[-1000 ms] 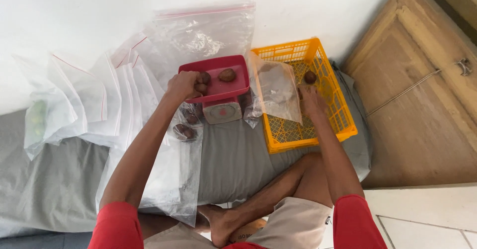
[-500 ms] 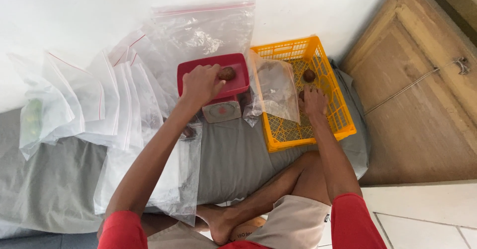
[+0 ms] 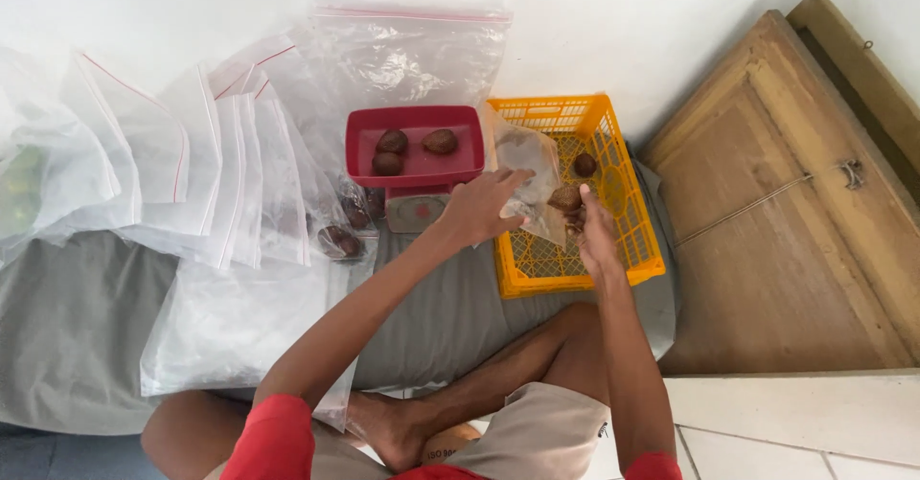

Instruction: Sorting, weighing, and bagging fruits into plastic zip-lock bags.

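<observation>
Plastic bag (image 3: 525,169) sits upright at the left edge of the yellow crate (image 3: 575,250), mouth pulled open. Carrier is a grey mattress (image 3: 450,317) on the floor; I'm sitting cross-legged at its near edge. Clear zip bags (image 3: 192,173) are fanned over the mattress's left half and far edge, one flat at the near-left. Crate is at the mattress's right edge, against the wooden panel (image 3: 786,212). Red scale tray (image 3: 415,145) sits just left of the crate, near the far edge, with three brown fruits (image 3: 412,149) in it. One loose fruit (image 3: 585,165) lies in the crate's far part. Two filled small bags (image 3: 340,240) lie left of the scale. My left hand (image 3: 479,207) is pinched on the bag's rim, holding it open. My right hand (image 3: 594,236) is closed round a brown fruit (image 3: 565,198), right at the bag's mouth.
</observation>
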